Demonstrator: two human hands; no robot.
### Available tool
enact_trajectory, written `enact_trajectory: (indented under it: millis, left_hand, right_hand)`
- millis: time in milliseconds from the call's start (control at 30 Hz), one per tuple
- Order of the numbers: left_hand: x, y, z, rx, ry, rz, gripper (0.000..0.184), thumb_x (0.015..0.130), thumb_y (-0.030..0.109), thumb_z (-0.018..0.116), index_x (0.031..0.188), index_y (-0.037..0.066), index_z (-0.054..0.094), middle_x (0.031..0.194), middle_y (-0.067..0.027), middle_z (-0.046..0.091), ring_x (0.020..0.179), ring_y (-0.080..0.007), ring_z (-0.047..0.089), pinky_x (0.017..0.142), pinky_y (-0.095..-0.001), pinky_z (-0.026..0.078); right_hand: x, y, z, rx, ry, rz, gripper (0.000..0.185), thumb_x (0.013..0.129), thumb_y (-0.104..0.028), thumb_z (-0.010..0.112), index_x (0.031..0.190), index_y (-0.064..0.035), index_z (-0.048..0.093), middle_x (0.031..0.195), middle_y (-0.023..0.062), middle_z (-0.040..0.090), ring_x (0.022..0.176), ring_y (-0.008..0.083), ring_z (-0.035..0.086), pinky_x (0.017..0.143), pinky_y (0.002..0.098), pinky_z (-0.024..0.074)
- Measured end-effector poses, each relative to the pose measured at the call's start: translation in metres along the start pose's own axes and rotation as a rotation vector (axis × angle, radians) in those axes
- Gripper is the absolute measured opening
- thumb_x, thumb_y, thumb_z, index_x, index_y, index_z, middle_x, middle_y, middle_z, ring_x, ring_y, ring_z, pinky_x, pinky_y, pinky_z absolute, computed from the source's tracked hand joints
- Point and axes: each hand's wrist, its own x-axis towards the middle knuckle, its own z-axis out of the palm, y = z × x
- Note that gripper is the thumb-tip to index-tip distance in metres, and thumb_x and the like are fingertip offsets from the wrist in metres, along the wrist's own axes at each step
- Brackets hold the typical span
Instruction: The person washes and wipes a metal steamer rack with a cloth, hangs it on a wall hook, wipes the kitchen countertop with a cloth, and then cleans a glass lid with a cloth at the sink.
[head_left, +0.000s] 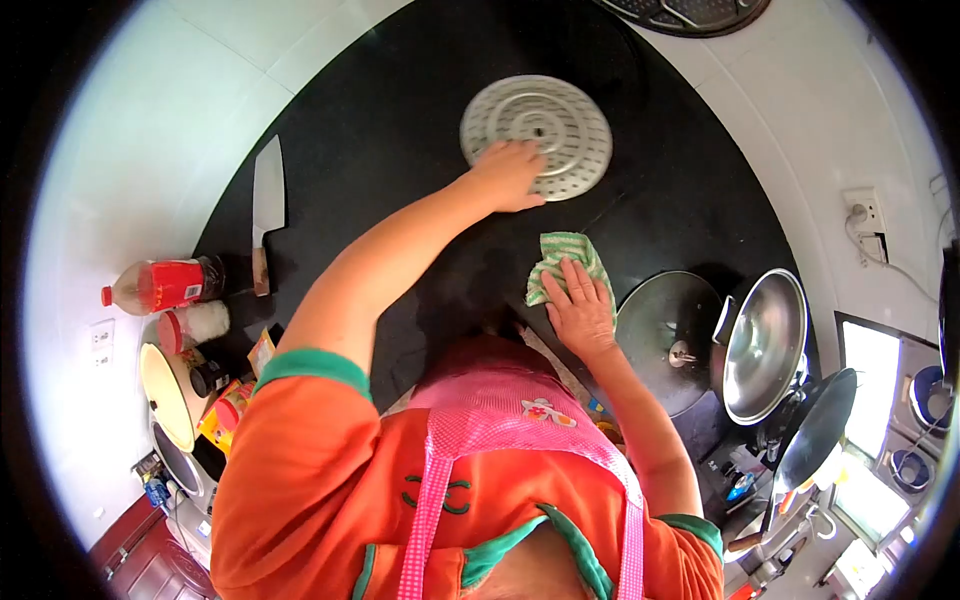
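Note:
A round perforated metal disc (565,125) lies on the black counter toward its far side, slightly blurred. My left hand (510,175) grips its near left edge, fingers over the top and thumb at the rim. Nearer my body, a green and white striped cloth (565,246) is bunched on the counter. My right hand (583,308) rests on this cloth, palm down with fingers stretched out over it. The disc and the cloth are apart.
A cleaver (268,190) lies on the counter's left, near a red-labelled bottle (165,286) and a jar (195,327). On the right are a round glass lid (670,330), a steel pan (765,346) and a dark wok (817,430). A wall socket (863,211) holds a plug.

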Motion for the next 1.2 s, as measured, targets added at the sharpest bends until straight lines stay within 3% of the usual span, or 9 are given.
enact_trajectory:
  millis: [433,567,800,900,967,1033,1067,1133,1200]
  left_hand:
    - [-0.266,0.004,0.04,-0.064,0.077,-0.585,0.064,0.074,0.035,0.064,0.125,0.004,0.042,0.129,-0.0245,0.037,0.105,-0.0409,0.044,0.089,-0.0467,0.038]
    - [-0.291,0.021,0.043,-0.092,0.07,-0.716,0.065,0.074,0.035,0.065,0.125,0.003,0.041,0.128,-0.0257,0.037,0.104,-0.0415,0.044,0.088,-0.0466,0.039]
    - [-0.32,0.016,0.051,-0.066,0.117,-0.857,0.065,0.074,0.035,0.066,0.124,0.002,0.042,0.128,-0.0263,0.037,0.101,-0.0424,0.046,0.088,-0.0468,0.039]
    - [-0.32,0.018,0.051,-0.07,0.172,-0.846,0.064,0.07,0.034,0.068,0.122,0.003,0.044,0.125,-0.027,0.04,0.1,-0.0419,0.047,0.086,-0.0474,0.04]
    - [-0.316,0.019,0.052,-0.06,0.173,-0.86,0.063,0.07,0.032,0.068,0.121,0.003,0.045,0.125,-0.0279,0.04,0.1,-0.0426,0.047,0.086,-0.0475,0.04]
    - [-0.312,0.021,0.051,-0.052,0.144,-0.839,0.063,0.07,0.031,0.068,0.121,0.002,0.045,0.125,-0.0289,0.04,0.101,-0.0437,0.046,0.087,-0.0479,0.039]
    - [-0.312,0.021,0.051,-0.04,0.122,-0.834,0.063,0.07,0.03,0.068,0.122,0.002,0.044,0.125,-0.0294,0.04,0.103,-0.0444,0.045,0.087,-0.0482,0.039]
    - [-0.314,0.019,0.055,-0.088,0.076,-0.846,0.065,0.073,0.031,0.066,0.125,0.001,0.042,0.128,-0.0303,0.036,0.109,-0.0474,0.041,0.092,-0.0494,0.035]
    - [-0.314,0.018,0.055,-0.076,0.047,-0.823,0.064,0.074,0.032,0.064,0.125,0.0,0.041,0.128,-0.0309,0.035,0.109,-0.0481,0.041,0.093,-0.05,0.035]
  right_hand:
    - [0.091,-0.054,0.036,0.139,-0.015,-0.579,0.036,0.079,-0.019,0.048,0.114,-0.0165,0.055,0.127,0.001,0.047,0.118,0.0207,0.042,0.089,0.0383,0.0377]
    - [0.161,-0.008,0.012,-0.006,-0.096,-0.024,0.029,0.079,-0.017,0.049,0.106,-0.0067,0.054,0.114,0.0092,0.052,0.103,0.0253,0.052,0.078,0.0437,0.0442]
    - [0.139,0.136,0.019,-0.299,0.47,0.439,0.024,0.086,-0.019,0.045,0.104,-0.0082,0.057,0.116,0.0062,0.054,0.109,0.026,0.049,0.077,0.046,0.0451]
    - [0.156,0.12,0.043,-0.292,0.394,0.436,0.019,0.085,-0.015,0.046,0.095,-0.0053,0.06,0.092,0.0112,0.062,0.082,0.028,0.06,0.065,0.0408,0.0486]
    - [0.18,0.029,0.016,-0.163,0.072,0.22,0.022,0.08,-0.015,0.052,0.099,-0.0041,0.058,0.09,0.0125,0.059,0.078,0.0254,0.058,0.061,0.038,0.046]
    - [0.194,-0.041,0.051,0.047,0.404,-0.135,0.019,0.078,-0.014,0.052,0.092,-0.0037,0.058,0.089,0.0128,0.059,0.08,0.0274,0.058,0.063,0.0421,0.0453]
    - [0.21,-0.069,0.071,0.182,-0.018,-0.138,0.024,0.077,-0.015,0.052,0.097,-0.0044,0.058,0.099,0.0116,0.059,0.089,0.0259,0.057,0.068,0.0421,0.0445]
    - [0.223,-0.087,0.078,0.148,0.408,-0.502,0.03,0.076,-0.021,0.052,0.1,-0.0039,0.058,0.109,0.0108,0.055,0.102,0.0216,0.052,0.076,0.0365,0.0433]
    - [0.236,-0.065,0.051,0.136,0.295,-0.33,0.025,0.077,-0.018,0.052,0.097,-0.0043,0.058,0.108,0.0121,0.055,0.101,0.0236,0.053,0.078,0.0376,0.0431]
